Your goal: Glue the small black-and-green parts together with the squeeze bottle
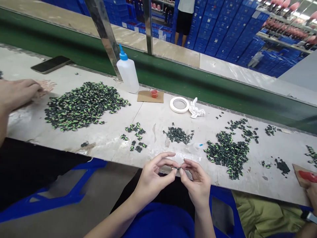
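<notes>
Between the fingertips of both my hands is a small dark part with a bit of green (pixel 177 168), mostly covered by the fingers. My left hand (pixel 158 173) pinches one end of it with thumb and forefinger, and my right hand (pixel 195 177) pinches the other. Just beyond them on the table lies a pile of small dark pieces (pixel 178 135). A small clear bottle with a blue needle tip (pixel 195 147) lies near my right hand. To the right spreads a heap of black and green parts (pixel 228 153); a small cluster of similar parts (pixel 135 130) sits to the left.
A large heap of black and green parts (pixel 84 105) covers the left side. Along the back stand a white bottle (pixel 128 74), a red cup (pixel 154 94) on cardboard (pixel 143 96), and a tape roll (pixel 179 110). Co-workers' hands (pixel 18 92) are at both sides.
</notes>
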The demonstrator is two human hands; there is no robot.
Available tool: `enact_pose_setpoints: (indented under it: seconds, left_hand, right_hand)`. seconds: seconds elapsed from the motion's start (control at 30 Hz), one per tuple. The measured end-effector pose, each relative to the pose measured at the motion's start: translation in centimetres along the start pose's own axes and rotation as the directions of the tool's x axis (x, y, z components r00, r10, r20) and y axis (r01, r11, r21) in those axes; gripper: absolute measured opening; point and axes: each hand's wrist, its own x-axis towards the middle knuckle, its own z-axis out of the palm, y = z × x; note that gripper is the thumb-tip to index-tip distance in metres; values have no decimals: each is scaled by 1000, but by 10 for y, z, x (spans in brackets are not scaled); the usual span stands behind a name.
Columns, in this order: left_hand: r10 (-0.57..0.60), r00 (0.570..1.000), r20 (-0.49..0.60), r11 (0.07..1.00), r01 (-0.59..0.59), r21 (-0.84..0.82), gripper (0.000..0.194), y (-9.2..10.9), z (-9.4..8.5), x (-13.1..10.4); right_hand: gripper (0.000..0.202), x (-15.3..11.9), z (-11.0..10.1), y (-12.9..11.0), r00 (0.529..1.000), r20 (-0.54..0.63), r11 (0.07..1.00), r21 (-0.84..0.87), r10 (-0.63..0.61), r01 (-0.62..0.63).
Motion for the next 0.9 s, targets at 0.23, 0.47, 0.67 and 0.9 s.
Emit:
enact_pose_setpoints:
  seconds: [0.23,0.47,0.67,0.9]
  left_hand:
    - [37,993,114,996,-46,73,57,0,-3,3]
    - [165,966,196,974,-191,120,52,0,-4,1]
    - [251,957,146,954,-270,131,47,-10,1,2]
    - [186,960,209,973,-210,94,47,-16,11,4]
  right_hand:
    - [28,2,-8,-4,997,70,999,-14,36,-35]
    - [31,2,-9,-8,995,71,997,32,72,-75]
    - [33,6,-7,1,990,79,980,153,120,-130]
    - [33,4,-21,10,991,75,991,69,112,-117]
